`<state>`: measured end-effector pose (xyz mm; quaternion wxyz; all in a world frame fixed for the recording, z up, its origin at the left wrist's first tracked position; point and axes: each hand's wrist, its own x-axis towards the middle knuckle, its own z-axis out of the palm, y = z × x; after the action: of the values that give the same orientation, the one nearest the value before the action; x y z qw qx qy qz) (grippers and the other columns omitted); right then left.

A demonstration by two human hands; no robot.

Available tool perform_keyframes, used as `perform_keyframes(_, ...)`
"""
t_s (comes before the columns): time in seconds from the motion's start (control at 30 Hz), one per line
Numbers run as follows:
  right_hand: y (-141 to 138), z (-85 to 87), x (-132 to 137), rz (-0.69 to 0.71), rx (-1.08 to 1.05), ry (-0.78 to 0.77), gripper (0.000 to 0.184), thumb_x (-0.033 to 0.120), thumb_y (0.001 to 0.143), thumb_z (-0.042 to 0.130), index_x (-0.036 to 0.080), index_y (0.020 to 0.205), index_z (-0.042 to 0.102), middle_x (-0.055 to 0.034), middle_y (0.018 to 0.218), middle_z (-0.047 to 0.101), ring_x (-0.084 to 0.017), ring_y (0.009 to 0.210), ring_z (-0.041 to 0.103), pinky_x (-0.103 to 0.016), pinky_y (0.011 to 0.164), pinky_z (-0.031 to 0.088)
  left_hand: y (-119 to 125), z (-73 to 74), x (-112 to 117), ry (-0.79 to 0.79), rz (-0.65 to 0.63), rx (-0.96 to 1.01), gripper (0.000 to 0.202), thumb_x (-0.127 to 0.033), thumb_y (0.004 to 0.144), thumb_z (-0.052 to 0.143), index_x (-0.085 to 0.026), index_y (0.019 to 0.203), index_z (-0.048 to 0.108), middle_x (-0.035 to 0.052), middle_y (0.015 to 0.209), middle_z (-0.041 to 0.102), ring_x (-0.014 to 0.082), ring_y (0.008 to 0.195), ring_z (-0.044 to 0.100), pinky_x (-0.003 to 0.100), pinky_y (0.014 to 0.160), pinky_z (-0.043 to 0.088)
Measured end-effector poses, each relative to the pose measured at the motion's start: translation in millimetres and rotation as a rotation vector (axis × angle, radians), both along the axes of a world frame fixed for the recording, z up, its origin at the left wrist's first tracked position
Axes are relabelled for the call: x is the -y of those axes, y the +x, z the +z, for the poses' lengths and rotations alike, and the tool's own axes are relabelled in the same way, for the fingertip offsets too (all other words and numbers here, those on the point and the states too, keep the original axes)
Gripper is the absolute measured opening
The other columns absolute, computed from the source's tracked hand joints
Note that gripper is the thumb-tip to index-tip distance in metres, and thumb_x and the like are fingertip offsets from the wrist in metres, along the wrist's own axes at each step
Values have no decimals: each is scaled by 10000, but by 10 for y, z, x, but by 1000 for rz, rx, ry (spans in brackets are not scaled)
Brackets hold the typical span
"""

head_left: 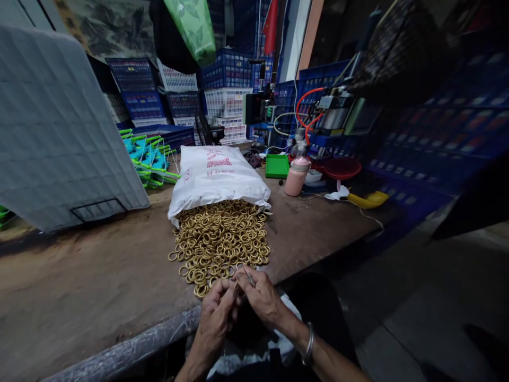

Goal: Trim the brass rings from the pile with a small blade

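My left hand (215, 313) is closed in a pinch at the table's front edge. What its fingertips hold is too small to make out. Against it, almost fingertip to fingertip, is my right hand (260, 297), with a silver bangle on the wrist. A small thin metal tool (249, 278) sticks out between its thumb and fingers. Just beyond both hands lies a heap of brass-coloured rings (222, 239), spilling from the open mouth of a white printed sack (218, 175). A few rings lie close to my left fingers.
A grey-white padded panel (67, 127) stands on the left, before green and blue plastic frames (149, 159). Behind the sack are a green tray (277, 166), a pink bottle (296, 178) and a machine with orange hoses (332, 114). A yellow scoop (368, 199) lies right. Stacked crates (226, 69) fill the back.
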<state>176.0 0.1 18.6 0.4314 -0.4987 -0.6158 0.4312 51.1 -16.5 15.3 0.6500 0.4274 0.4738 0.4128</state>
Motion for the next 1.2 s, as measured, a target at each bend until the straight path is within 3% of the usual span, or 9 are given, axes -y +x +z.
perform_keyframes(0.17, 84, -117, -21, -68, 191, 61, 183, 239, 815, 383, 171, 711, 517, 24, 586, 481, -101, 556, 435, -200, 544, 331, 16, -3, -27, -27, 27, -4, 360, -533, 695, 548, -183, 690, 466, -70, 466, 439, 44, 347, 299, 163, 345, 201)
perform_keyframes(0.23, 104, -138, 2, 3, 311, 109, 141, 127, 741, 399, 180, 749, 530, 14, 637, 527, -107, 596, 457, -198, 567, 324, 28, 28, -36, -6, 45, 7, 370, -532, 673, 571, -178, 665, 461, -66, 480, 439, 44, 364, 308, 164, 357, 214)
perform_keyframes(0.33, 91, -104, 43, 91, 464, 124, 248, 40, 626, 377, 185, 758, 528, 3, 661, 552, -117, 614, 473, -202, 578, 312, 31, 53, -47, 52, 54, 25, 369, -516, 658, 595, -170, 645, 467, -64, 484, 425, 48, 394, 315, 169, 386, 238)
perform_keyframes(0.47, 54, -31, 58, 106, 620, 135, 330, 29, 570, 351, 186, 810, 514, -17, 709, 561, -138, 649, 485, -220, 608, 307, 4, 52, -55, 102, 63, 9, 348, -494, 668, 600, -168, 646, 483, -54, 499, 432, 60, 423, 340, 179, 416, 271)
perform_keyframes(0.6, 104, -112, 0, 101, 704, 110, 325, 42, 613, 361, 187, 870, 497, -16, 705, 564, -143, 636, 488, -225, 586, 293, -16, 97, -8, 102, 41, -34, 355, -501, 688, 579, -171, 615, 471, -51, 504, 434, 55, 409, 335, 179, 402, 261)
perform_keyframes(0.73, 201, -257, -123, -23, 756, 75, 261, 40, 639, 381, 176, 832, 494, -19, 687, 563, -133, 605, 487, -219, 555, 280, 1, 106, 90, -15, -63, 39, 344, -498, 700, 573, -180, 650, 451, -50, 507, 465, 48, 374, 338, 172, 367, 235)
perform_keyframes(0.9, 155, -253, -325, -158, 742, 152, 239, 55, 696, 395, 190, 853, 515, -18, 752, 587, -137, 703, 527, -213, 615, 306, 14, -45, 141, -171, -113, 244, 340, -502, 746, 510, -165, 709, 493, -60, 449, 431, 40, 344, 278, 161, 339, 190)
perform_keyframes(1.07, 14, -271, -464, -143, 834, 198, 326, 101, 729, 448, 211, 1028, 515, -33, 909, 597, -161, 817, 536, -237, 676, 309, -33, -41, 121, -201, -15, 345, 279, -420, 718, 572, -149, 712, 504, -6, 562, 543, 46, 379, 374, 162, 345, 239)
perform_keyframes(1.2, -57, -327, -485, -153, 936, 157, 322, 112, 744, 453, 230, 1035, 525, -33, 918, 586, -165, 783, 533, -256, 649, 289, -80, -2, 93, -291, 47, 453, 333, -362, 648, 643, -196, 902, 507, -8, 655, 581, 71, 419, 439, 160, 340, 265)
